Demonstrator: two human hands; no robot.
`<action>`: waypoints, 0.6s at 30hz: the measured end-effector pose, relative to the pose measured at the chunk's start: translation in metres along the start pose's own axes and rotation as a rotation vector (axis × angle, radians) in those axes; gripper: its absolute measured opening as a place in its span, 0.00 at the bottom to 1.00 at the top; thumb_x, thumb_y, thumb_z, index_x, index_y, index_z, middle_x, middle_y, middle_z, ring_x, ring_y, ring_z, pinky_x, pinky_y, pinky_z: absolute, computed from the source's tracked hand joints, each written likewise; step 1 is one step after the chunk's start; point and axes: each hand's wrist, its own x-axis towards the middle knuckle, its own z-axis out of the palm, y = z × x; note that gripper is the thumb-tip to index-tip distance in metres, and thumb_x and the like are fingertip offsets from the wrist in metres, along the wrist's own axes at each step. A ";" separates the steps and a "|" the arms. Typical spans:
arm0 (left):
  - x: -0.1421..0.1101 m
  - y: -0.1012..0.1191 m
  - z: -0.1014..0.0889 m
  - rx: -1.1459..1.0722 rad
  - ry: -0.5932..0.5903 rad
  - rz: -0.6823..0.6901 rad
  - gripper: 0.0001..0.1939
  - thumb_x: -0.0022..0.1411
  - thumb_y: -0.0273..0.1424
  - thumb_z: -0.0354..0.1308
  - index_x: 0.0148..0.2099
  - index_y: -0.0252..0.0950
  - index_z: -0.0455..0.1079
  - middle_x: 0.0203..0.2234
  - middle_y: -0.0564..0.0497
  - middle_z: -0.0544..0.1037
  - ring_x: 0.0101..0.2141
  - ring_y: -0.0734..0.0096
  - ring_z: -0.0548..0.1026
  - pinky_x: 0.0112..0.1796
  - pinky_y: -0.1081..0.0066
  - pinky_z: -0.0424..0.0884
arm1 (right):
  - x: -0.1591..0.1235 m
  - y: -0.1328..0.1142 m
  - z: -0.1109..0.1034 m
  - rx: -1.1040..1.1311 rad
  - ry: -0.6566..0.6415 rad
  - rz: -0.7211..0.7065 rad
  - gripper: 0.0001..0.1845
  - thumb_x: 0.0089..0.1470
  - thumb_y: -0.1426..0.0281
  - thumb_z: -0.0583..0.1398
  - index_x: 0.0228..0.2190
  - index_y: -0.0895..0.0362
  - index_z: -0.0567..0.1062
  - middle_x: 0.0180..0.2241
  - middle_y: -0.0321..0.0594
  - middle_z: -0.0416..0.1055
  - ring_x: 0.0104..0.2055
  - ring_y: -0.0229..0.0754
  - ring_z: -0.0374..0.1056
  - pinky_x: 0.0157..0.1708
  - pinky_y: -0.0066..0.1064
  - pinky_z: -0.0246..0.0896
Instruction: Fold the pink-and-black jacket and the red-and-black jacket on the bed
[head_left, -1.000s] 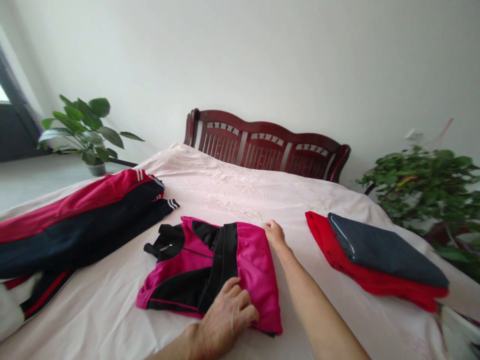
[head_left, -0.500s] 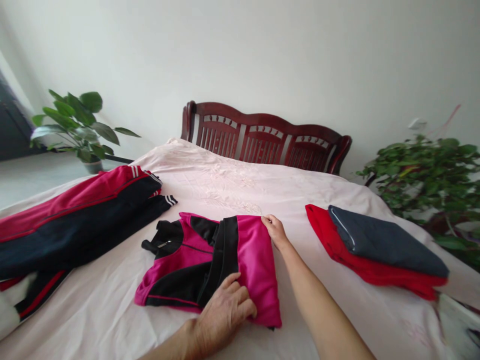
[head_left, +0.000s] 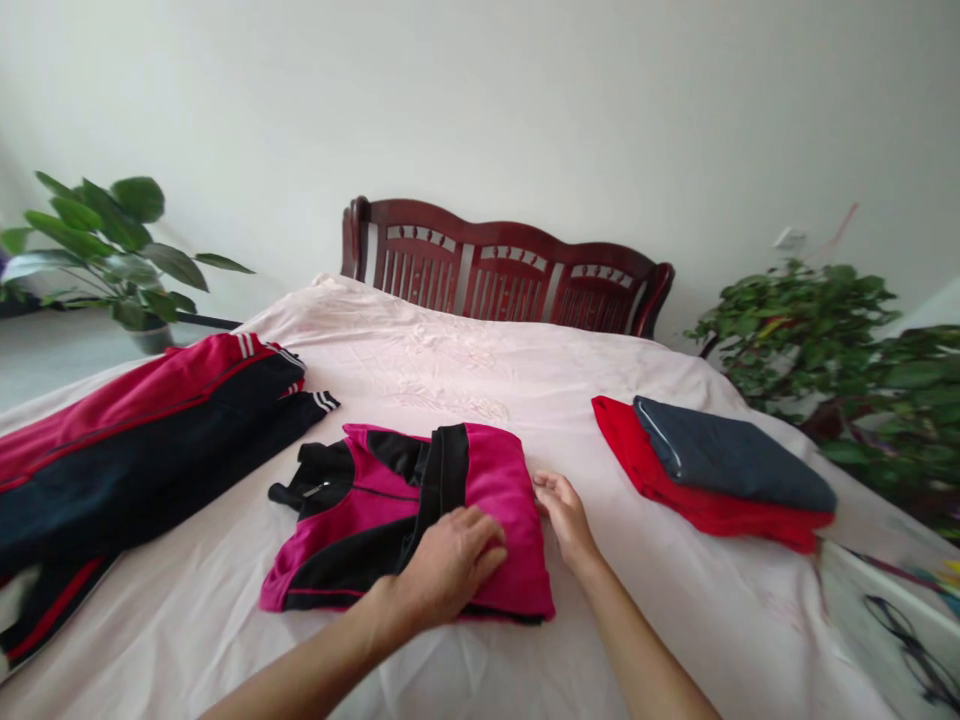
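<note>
Head view: both hands on pink jacket.

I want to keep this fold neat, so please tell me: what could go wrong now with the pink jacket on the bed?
1. The left hand lies flat on the pink jacket while the right hand touches only its right edge; a sideways pull might loosen the fold.
2. The black collar sticks out on the left and may spoil the shape.
3. The bed sheet looks wrinkled, so the jacket could slide.
</note>
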 end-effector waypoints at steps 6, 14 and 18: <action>0.067 -0.031 0.018 0.283 0.067 -0.169 0.29 0.68 0.48 0.47 0.66 0.44 0.60 0.67 0.41 0.58 0.67 0.45 0.50 0.61 0.36 0.46 | -0.103 -0.010 -0.026 -0.261 -0.141 -0.181 0.14 0.59 0.59 0.56 0.41 0.53 0.75 0.42 0.44 0.72 0.46 0.46 0.69 0.45 0.36 0.68; 0.066 -0.062 0.049 0.338 0.001 -0.258 0.33 0.67 0.51 0.45 0.70 0.45 0.55 0.69 0.39 0.54 0.68 0.43 0.46 0.61 0.31 0.38 | -0.169 -0.011 -0.041 -0.479 -0.362 -0.360 0.09 0.61 0.67 0.55 0.41 0.51 0.73 0.43 0.43 0.70 0.41 0.41 0.71 0.41 0.30 0.69; 0.060 -0.057 0.038 0.285 0.010 -0.256 0.33 0.67 0.48 0.49 0.69 0.43 0.55 0.69 0.39 0.53 0.68 0.46 0.46 0.62 0.35 0.40 | -0.130 -0.001 -0.063 -0.452 -0.200 -0.174 0.16 0.63 0.58 0.51 0.41 0.52 0.73 0.33 0.40 0.73 0.32 0.42 0.72 0.33 0.31 0.71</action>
